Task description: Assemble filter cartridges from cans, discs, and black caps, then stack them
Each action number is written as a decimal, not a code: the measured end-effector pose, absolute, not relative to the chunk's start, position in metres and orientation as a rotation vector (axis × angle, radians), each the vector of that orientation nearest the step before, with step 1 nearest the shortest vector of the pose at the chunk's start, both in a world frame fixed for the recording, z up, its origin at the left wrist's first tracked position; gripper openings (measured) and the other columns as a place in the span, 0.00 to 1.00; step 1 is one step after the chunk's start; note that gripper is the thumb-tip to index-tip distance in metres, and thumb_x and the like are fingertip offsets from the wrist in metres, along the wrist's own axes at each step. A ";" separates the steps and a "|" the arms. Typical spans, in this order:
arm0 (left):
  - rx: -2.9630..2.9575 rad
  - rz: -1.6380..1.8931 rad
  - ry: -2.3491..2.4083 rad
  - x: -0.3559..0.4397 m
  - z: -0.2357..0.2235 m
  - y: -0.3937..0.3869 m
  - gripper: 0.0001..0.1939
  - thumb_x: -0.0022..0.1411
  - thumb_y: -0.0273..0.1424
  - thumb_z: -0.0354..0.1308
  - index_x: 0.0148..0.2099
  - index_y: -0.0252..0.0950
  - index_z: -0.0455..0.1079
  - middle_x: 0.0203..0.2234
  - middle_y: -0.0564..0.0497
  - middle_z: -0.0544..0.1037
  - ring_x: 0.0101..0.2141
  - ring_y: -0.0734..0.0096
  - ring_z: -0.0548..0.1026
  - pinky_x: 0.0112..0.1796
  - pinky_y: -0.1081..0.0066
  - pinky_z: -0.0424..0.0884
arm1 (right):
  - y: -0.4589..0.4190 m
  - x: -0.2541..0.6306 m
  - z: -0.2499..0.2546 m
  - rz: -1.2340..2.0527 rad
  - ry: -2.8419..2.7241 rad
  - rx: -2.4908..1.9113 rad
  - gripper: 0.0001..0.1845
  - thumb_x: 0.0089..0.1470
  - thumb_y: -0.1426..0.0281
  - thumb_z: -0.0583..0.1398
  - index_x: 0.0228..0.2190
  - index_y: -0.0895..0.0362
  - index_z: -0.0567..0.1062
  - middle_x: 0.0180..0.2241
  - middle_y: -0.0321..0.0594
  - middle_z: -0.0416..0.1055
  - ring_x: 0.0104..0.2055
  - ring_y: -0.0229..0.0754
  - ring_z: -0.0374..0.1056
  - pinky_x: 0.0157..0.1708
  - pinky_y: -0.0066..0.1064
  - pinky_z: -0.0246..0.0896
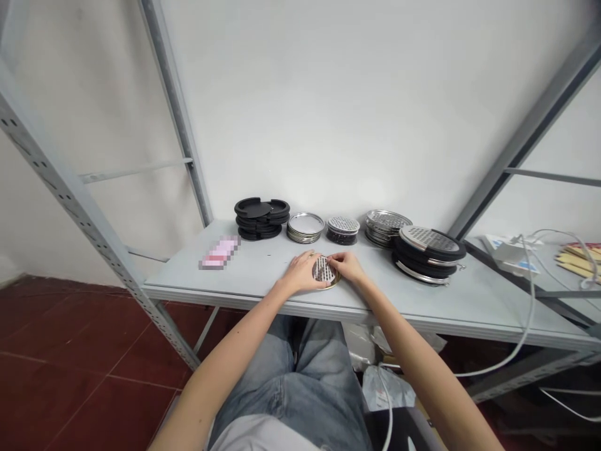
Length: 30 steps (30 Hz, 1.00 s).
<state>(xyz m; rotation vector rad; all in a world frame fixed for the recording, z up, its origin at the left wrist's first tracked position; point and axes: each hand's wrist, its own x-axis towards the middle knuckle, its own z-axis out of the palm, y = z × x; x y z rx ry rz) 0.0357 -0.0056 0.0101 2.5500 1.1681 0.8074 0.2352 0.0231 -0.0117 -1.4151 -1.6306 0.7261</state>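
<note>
A round metal grater disc [323, 272] with slots lies near the front edge of the grey shelf. My left hand [299, 272] curves round its left side, thumb along the near edge and fingers at the far edge. From the right, my right hand [348, 267] has its fingers bent and pressed together on the disc's upper right rim; anything small in that pinch is hidden. Just behind stand a stack of metal rings [305, 228] and a stack of perforated discs [342, 229].
Black plastic rings [261, 218] are stacked at the back left. Metal grater discs [385, 227] stand back right, beside a stack of assembled black-rimmed graters [428, 252]. A blurred pink item [220, 252] lies left. A white cable [529, 313] hangs over the right front edge.
</note>
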 end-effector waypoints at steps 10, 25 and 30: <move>2.663 0.835 1.149 0.037 0.018 -0.012 0.35 0.50 0.44 0.65 0.56 0.31 0.65 0.54 0.36 0.71 0.54 0.46 0.70 0.55 0.56 0.65 | 0.004 0.236 -0.014 0.535 -1.600 -1.275 0.16 0.51 0.60 0.58 0.36 0.57 0.78 0.43 0.47 0.76 0.44 0.48 0.72 0.44 0.38 0.67; 2.663 0.956 1.150 0.023 0.008 0.000 0.27 0.52 0.46 0.64 0.48 0.32 0.72 0.53 0.37 0.73 0.54 0.49 0.70 0.55 0.57 0.66 | -0.046 0.249 -0.008 0.132 -2.166 -1.203 0.16 0.59 0.64 0.55 0.43 0.54 0.78 0.47 0.46 0.72 0.49 0.48 0.67 0.52 0.41 0.61; 2.680 0.946 1.208 0.018 0.006 0.004 0.29 0.52 0.47 0.63 0.51 0.33 0.72 0.54 0.39 0.72 0.55 0.52 0.70 0.57 0.58 0.65 | -0.045 0.245 -0.006 0.025 -2.329 -1.208 0.18 0.60 0.64 0.54 0.48 0.53 0.76 0.49 0.49 0.66 0.49 0.49 0.66 0.52 0.44 0.62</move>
